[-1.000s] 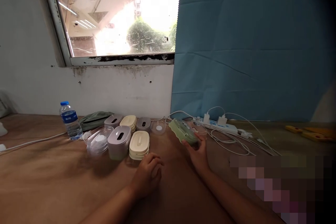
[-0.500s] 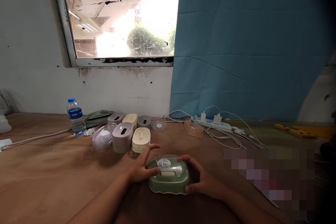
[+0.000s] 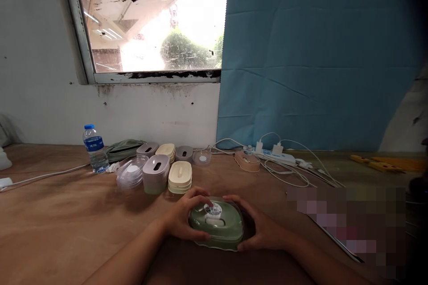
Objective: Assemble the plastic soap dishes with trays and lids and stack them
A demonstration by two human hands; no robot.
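Note:
In front of me on the table lies a rounded green box (image 3: pixel 230 245) with a scalloped lower rim. On top of it is a clear plastic cover (image 3: pixel 230 220) bearing a round printed sticker (image 3: pixel 213 209); an oval slot shows through beneath. My left hand (image 3: pixel 185 216) is closed round the left side, its thumb along the near edge and its fingers over the top by the sticker. Closed on the right side is my right hand (image 3: pixel 257 227), thumb low at the near corner and fingers at the far edge. The box's underside is hidden.
Beyond my left hand stand lilac slotted boxes (image 3: pixel 156 176), stacked cream lids (image 3: pixel 180 173), clear lids (image 3: pixel 130 173) and a water bottle (image 3: pixel 95 149). A peach box (image 3: pixel 246 161) sits near a power strip (image 3: pixel 276 156) with loose cables. Yellow tools (image 3: pixel 384 166) lie far right.
My left fingers have come down from a raised position onto the cover's top beside the sticker. The clear cover sits differently, with the sticker shifted slightly right. My right hand stays on its side.

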